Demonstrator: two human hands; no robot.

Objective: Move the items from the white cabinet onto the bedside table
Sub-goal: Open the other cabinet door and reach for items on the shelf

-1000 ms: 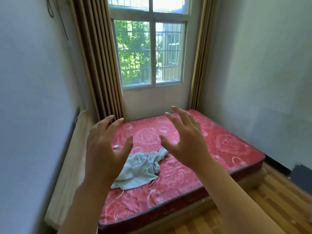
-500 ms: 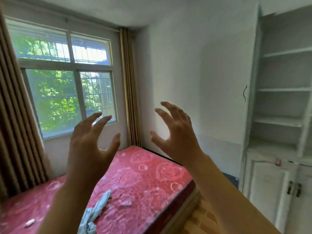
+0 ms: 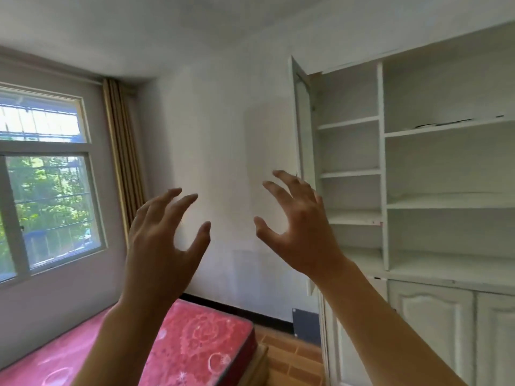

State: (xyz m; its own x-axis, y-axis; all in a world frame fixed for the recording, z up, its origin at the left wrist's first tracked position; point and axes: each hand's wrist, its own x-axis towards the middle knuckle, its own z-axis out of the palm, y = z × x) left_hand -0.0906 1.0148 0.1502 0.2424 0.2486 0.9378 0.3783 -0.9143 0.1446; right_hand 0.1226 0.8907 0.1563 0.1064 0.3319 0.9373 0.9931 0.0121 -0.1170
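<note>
The white cabinet (image 3: 383,190) fills the right side, with open shelves above and shut panelled doors (image 3: 429,330) below. A thin dark flat thing (image 3: 446,123) lies on an upper right shelf; the other shelves show nothing. My left hand (image 3: 164,240) and my right hand (image 3: 301,232) are raised in front of the bare wall, fingers spread and slightly bent, holding nothing. My right hand is just left of the cabinet's open tall door (image 3: 302,129). No bedside table is in view.
A bed with a red patterned mattress (image 3: 200,338) lies at the lower left. A window (image 3: 47,201) with a brown curtain (image 3: 122,160) is on the left wall. Wooden floor (image 3: 289,355) shows between bed and cabinet.
The view has swung right and upward, from the bed and window to the wall and cabinet. Both hands stay raised and spread, holding nothing.
</note>
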